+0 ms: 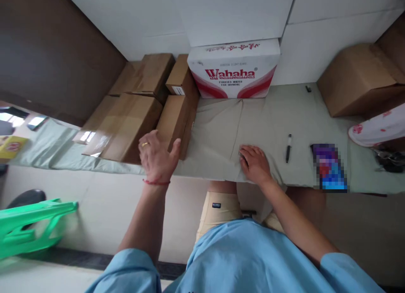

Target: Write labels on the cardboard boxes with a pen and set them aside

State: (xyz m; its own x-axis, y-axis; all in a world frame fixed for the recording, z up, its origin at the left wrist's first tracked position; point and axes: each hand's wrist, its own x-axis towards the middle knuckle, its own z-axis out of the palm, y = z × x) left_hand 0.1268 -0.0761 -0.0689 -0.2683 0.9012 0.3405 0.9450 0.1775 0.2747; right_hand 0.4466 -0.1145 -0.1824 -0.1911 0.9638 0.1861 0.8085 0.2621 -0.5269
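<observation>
My left hand (158, 158) is at the front end of a narrow brown cardboard box (172, 116), thumb spread from the fingers, and it holds nothing. The fingers are slightly blurred, so contact with the box is unclear. Beside it on the left lies a wider taped cardboard box (126, 124). Resting on the grey-green tablecloth (218, 133) near the front edge, my right hand (255, 163) has its fingers loosely bent and the thumb apart. To its right lies a black pen (288, 149) with a clear end.
A white and red water carton (236, 69) stands against the wall, with more cardboard boxes (155, 73) left of it. A pixelated phone-like item (329, 166) lies at the right, near a large cardboard box (357, 80). A green plastic stool (38, 225) is at lower left.
</observation>
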